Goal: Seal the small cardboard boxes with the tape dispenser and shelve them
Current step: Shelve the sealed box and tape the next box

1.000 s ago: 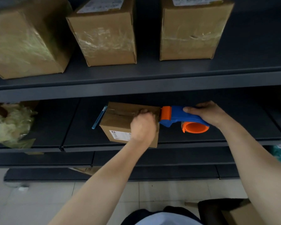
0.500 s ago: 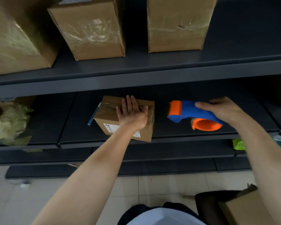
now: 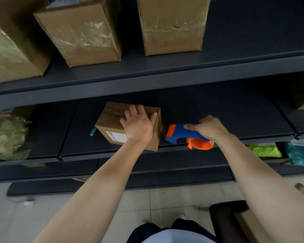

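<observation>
Dark shelf (image 3: 226, 111): my left hand (image 3: 139, 127) lies flat on the taped brown box (image 3: 111, 122), right hand (image 3: 209, 128) gripping the dispenser (image 3: 178, 132), now nearer at 3 o'clock.

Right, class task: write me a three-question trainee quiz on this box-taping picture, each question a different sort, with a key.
1. True or false: the left hand rests with straight fingers on top of the small box.
2. What grips the tape dispenser? A: left hand. B: right hand. C: neither.
3. Fill in: the tape dispenser is at the small box's ____ side.

Key: 1 true; 2 B; 3 right.
</observation>
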Motion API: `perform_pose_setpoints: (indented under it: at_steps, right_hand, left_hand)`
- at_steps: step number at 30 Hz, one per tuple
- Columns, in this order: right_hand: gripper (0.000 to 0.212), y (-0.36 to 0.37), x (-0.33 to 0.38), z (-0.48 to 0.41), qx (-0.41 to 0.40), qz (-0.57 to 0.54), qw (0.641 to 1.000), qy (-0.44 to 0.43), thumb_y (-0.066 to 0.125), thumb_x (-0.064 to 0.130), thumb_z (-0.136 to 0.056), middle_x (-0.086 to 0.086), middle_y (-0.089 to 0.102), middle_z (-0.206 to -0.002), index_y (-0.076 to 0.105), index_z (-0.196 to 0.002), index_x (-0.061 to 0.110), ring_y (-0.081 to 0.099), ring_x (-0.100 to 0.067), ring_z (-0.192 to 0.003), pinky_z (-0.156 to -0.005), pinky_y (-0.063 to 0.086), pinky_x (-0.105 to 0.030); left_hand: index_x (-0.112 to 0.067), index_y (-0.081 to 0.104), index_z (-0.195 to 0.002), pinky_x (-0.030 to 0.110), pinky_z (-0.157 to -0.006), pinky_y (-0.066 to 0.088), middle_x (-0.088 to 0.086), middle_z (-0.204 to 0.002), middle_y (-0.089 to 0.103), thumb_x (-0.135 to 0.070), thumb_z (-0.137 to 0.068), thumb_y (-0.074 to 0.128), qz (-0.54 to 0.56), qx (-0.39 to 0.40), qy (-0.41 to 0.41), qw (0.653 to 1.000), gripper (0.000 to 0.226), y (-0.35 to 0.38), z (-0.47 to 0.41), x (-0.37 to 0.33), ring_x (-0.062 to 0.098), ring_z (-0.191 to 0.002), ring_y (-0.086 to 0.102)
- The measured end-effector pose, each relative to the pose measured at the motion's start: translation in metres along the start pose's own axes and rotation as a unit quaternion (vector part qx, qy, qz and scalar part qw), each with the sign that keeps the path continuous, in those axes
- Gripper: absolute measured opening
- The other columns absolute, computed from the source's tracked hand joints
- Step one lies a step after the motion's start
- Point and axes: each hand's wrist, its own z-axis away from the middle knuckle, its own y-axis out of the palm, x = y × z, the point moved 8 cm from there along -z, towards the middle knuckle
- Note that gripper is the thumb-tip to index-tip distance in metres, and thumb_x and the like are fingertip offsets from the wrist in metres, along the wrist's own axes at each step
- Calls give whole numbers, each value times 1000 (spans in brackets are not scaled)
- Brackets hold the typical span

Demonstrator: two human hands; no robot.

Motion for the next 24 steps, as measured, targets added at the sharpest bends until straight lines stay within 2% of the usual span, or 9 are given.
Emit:
perform_pose_setpoints:
  at_steps: [3, 5, 9, 12, 14, 16, 19, 22, 24]
  right_hand:
    - [60, 14, 6, -2, 20, -13, 1000, 2, 66, 65, -75, -10, 62, -84, 60, -84, 6, 58, -21, -67, -50, 38, -28]
    - [58, 18, 7, 0, 24, -31, 999, 8, 67, 64, -76, -9, 61, -84, 58, -84, 7, 58, -20, -67, -51, 39, -28]
    - [59, 24, 2, 3, 19, -62, 998, 22, 68, 64, -74, -10, 63, -82, 62, -84, 7, 59, -19, -63, -48, 38, -26]
    - [60, 13, 1, 11, 13, -72, 997, 31, 69, 65, -72, -9, 64, -81, 64, -83, 7, 60, -19, -64, -48, 38, -26]
    - [57, -5, 2, 21, -5, -71, 997, 33, 69, 64, -73, -9, 63, -78, 64, -80, 8, 60, -20, -64, -48, 37, -27]
    - [54, -24, 2, 34, -26, -80, 996, 31, 70, 61, -74, -8, 61, -72, 63, -75, 8, 58, -20, -61, -48, 36, -26]
    - [52, -50, 7, 59, -67, -90, 993, 27, 71, 58, -74, -6, 56, -61, 55, -64, 9, 54, -19, -54, -47, 32, -27]
    - [53, -66, 13, 80, -87, -105, 990, 21, 72, 57, -74, -7, 56, -61, 55, -64, 8, 53, -20, -52, -48, 34, -26]
    - [55, -70, 18, 87, -89, -112, 990, 20, 71, 59, -74, -8, 62, -69, 61, -73, 4, 57, -20, -57, -51, 38, -26]
  left_hand:
    - [-3, 38, -134, 46, -95, 40, 21, -133, 39, -70, -87, 34, 3, 30, -6, 1000, 82, 0, 1, -8, 37, -120, 40]
    - [-1, 36, -135, 47, -100, 39, 22, -132, 38, -72, -80, 47, -1, 52, -10, 999, 91, 1, 3, -14, 38, -120, 39]
    - [-1, 55, -117, 49, -102, 40, 20, -122, 55, -49, -87, 59, -6, 57, 18, 998, 57, 8, 1, -21, 38, -114, 50]
    - [-8, 59, -96, 43, -93, 48, 12, -105, 64, -45, -87, 61, 76, 60, 46, 994, 38, -1, -1, -24, 31, -100, 62]
    - [-15, 53, -84, 30, -77, 48, 1, -86, 60, -45, -88, 59, 104, 59, 57, 991, 31, -14, -1, -25, 20, -83, 62]
    - [-15, 55, -84, 25, -62, 43, -3, -75, 56, -49, -89, 57, 129, 66, 63, 987, 35, -27, -3, -25, 14, -70, 59]
    - [-13, 63, -94, 23, -55, 42, 3, -79, 63, -50, -88, 58, 199, 95, 53, 974, 38, -44, -6, -18, 14, -69, 60]
    - [-13, 63, -117, 29, -74, 49, 6, -106, 67, -50, -85, 62, 322, 118, -5, 939, 49, -53, -11, -2, 20, -91, 64]
    - [-16, 62, -115, 34, -88, 50, 3, -111, 65, -50, -83, 64, 380, 132, -36, 915, 47, -53, -11, 6, 21, -98, 62]
